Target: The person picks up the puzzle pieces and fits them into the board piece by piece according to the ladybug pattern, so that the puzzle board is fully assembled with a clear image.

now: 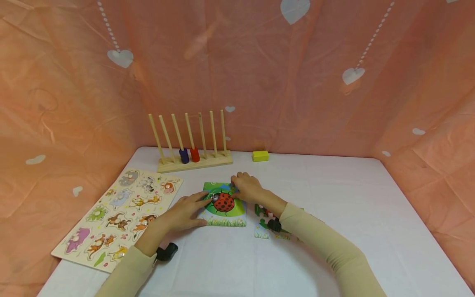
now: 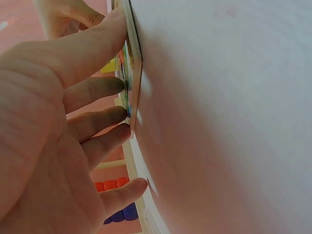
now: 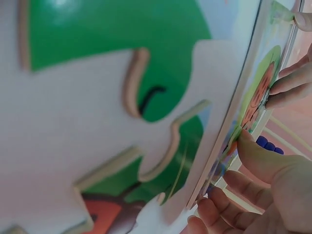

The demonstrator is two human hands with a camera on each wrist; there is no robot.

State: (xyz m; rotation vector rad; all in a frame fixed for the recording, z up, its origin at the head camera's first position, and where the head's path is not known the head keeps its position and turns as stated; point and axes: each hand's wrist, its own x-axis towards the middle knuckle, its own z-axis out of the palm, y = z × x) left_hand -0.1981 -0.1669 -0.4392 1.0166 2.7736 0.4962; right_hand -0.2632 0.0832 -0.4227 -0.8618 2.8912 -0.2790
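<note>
A square ladybug puzzle board (image 1: 226, 222) lies flat at mid-table. My left hand (image 1: 185, 212) is at its left side with fingers spread, index fingertip over the picture and thumb near the lower left corner. In the left wrist view, the left hand's fingertips (image 2: 119, 114) meet the board's edge (image 2: 135, 83). At the board's upper right corner is my right hand (image 1: 248, 187), fingers bent. In the right wrist view its thumb (image 3: 258, 153) touches the picture, while the other fingers reach the border; whether a piece is pinched there is hidden.
Loose puzzle pieces (image 1: 262, 232) lie right of the board, partly under the right forearm. A wooden animal peg puzzle (image 1: 126, 220) is at left. Behind stand a rod stand (image 1: 196, 166) with blue and red beads, and a yellow block (image 1: 260, 156). Fabric walls surround the table.
</note>
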